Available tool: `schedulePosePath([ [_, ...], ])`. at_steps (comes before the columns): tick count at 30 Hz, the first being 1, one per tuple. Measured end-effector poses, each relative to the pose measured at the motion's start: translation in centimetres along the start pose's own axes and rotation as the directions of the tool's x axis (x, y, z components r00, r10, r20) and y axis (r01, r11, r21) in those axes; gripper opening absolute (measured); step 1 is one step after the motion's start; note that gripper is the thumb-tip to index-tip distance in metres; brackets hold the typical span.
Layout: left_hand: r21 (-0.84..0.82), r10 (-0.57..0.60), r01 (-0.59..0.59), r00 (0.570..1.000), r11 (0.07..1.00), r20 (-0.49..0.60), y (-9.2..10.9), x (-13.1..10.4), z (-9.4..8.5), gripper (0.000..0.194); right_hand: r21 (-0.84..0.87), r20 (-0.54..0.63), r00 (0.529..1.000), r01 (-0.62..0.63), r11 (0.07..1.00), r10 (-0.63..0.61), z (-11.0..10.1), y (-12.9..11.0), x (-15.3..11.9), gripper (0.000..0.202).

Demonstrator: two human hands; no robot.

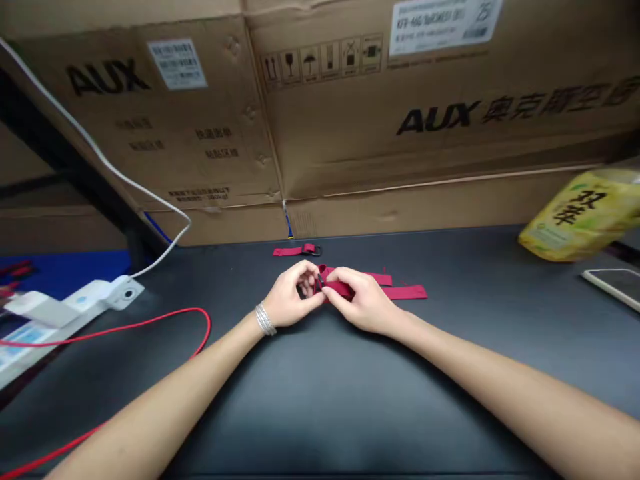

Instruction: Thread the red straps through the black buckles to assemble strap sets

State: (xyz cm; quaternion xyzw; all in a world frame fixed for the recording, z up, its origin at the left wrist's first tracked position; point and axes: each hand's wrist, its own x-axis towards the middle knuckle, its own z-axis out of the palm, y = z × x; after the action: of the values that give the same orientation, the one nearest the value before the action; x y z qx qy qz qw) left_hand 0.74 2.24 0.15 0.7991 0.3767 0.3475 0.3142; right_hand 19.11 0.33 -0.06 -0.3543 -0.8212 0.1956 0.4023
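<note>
Both hands meet at the middle of the dark table over a red strap with a black buckle. My left hand, with a silver bracelet at its wrist, is closed on the buckle end. My right hand pinches the red strap just beside the buckle. Strap ends stick out to the right, behind the right hand. Farther back lies a separate short red strap with a dark ring at its right end. Fingers partly hide the buckle.
Large cardboard boxes stand along the back of the table. At the left are a white power strip, a white cable and a red cable. A yellow pouch and a phone lie at the right.
</note>
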Motion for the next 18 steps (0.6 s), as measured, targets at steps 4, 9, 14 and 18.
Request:
schedulePosePath([
  [4, -0.01, -0.008, 0.008, 1.0, 1.0, -0.001, -0.08, 0.03, 0.02, 0.023, 0.02, -0.001, 1.0, -0.01, 1.0, 0.01, -0.03, -0.13, 0.04, 0.007],
  [9, -0.007, -0.02, 0.02, 1.0, 1.0, -0.005, -0.06, -0.02, 0.02, 0.023, 0.029, 0.003, 0.998, -0.055, 0.998, 0.055, 0.0, -0.12, 0.09, 0.012],
  [14, 0.001, -0.016, 0.016, 1.0, 1.0, -0.01, 0.02, -0.06, 0.0, 0.023, 0.026, 0.0, 0.995, -0.099, 0.995, 0.099, 0.07, 0.06, -0.02, 0.013],
  [18, -0.004, -0.012, 0.012, 1.0, 1.0, -0.005, 0.01, -0.02, 0.03, 0.022, 0.058, 0.008, 0.995, -0.101, 0.993, 0.1, 0.1, 0.08, -0.12, 0.012],
])
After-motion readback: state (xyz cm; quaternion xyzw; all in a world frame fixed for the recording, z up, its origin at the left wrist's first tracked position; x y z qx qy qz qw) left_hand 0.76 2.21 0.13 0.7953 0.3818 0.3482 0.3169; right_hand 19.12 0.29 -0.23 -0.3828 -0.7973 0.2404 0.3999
